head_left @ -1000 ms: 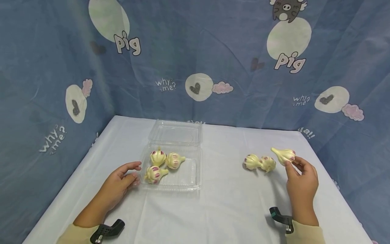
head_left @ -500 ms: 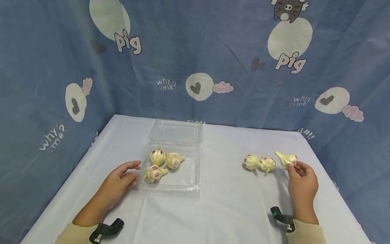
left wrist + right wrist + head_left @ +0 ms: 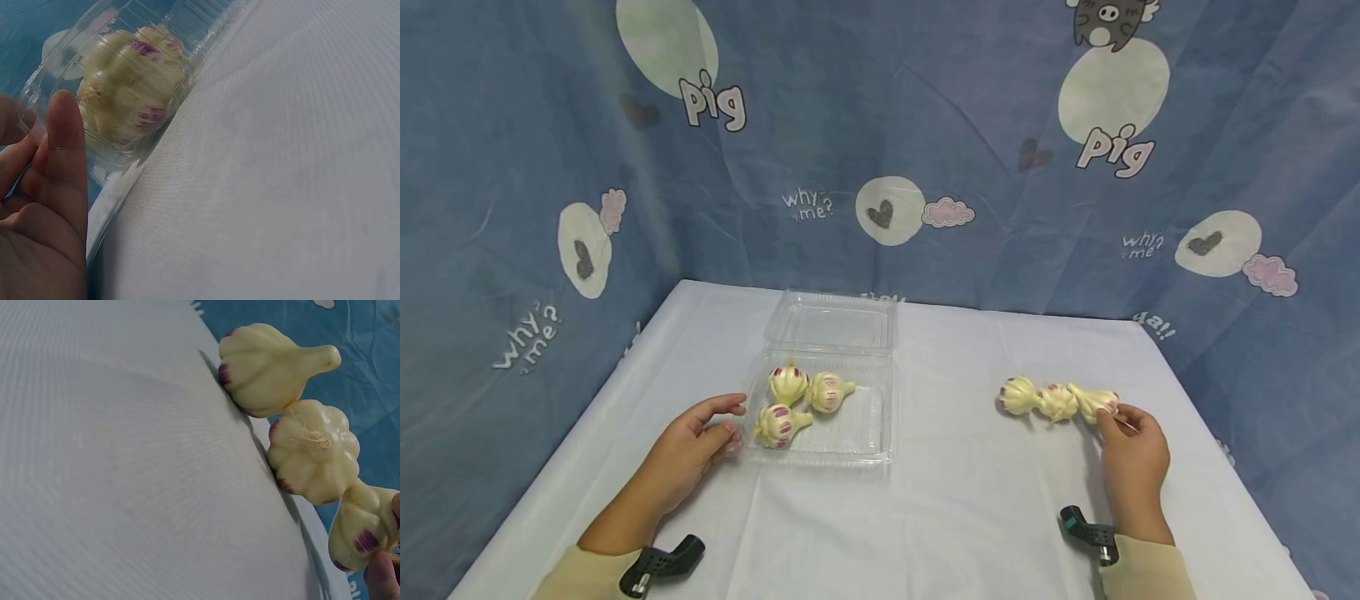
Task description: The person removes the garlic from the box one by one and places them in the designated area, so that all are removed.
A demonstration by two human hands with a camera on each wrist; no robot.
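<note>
My left hand (image 3: 679,462) is at the left edge of an open clear plastic container (image 3: 857,457), its thumb and fingers pinching the rim, as the left wrist view shows. Three garlic bulbs lie in the container's left part, one (image 3: 128,81) close beyond the thumb. On the right, my right hand (image 3: 1137,467) pinches a garlic bulb (image 3: 1093,402) between thumb and fingers at its purple-marked end. That bulb touches a middle bulb (image 3: 315,453), and another bulb (image 3: 259,369) sits against the middle one, making a row.
The container's lid (image 3: 831,323) is folded back behind its base. A white cloth (image 3: 955,500) covers the table, and a blue printed curtain (image 3: 805,100) hangs behind and along the sides. Each wrist carries a black device.
My right hand has moved down and left with its bulb, which now touches the middle bulb instead of being held apart to the right. The left hand has stayed in place.
</note>
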